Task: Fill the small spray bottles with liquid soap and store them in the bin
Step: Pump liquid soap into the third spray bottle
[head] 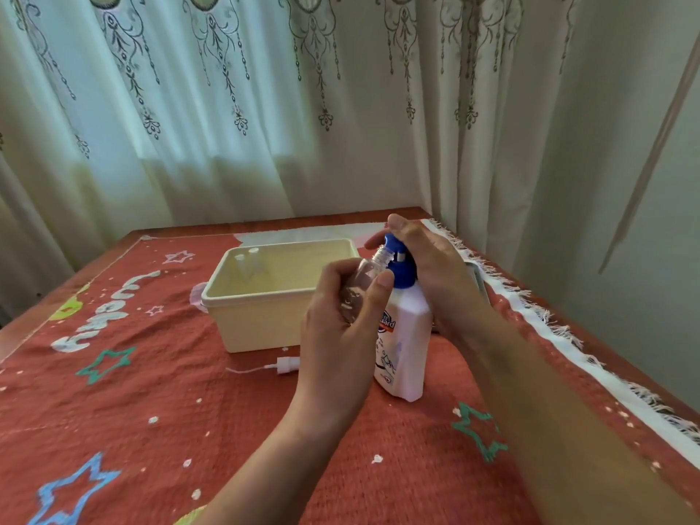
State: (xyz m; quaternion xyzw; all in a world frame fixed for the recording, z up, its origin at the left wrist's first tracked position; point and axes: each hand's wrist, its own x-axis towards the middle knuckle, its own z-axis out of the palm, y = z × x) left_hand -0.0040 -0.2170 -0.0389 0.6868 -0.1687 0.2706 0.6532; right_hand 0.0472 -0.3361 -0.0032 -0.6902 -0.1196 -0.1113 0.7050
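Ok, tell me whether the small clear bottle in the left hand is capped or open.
Open. The small clear plastic bottle shows a bare neck tilted under the blue pump nozzle; a white spray cap lies on the red cloth.

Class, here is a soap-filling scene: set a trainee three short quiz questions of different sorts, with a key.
1. True or false: the spray head lying on the cloth is screwed onto a bottle.
2. Which hand holds the small clear bottle?
3. Multiple choice: the cream bin holds A) a bottle, B) a towel.

Key:
1. False; it lies loose.
2. The left hand; the right hand presses the soap bottle pump.
3. A.
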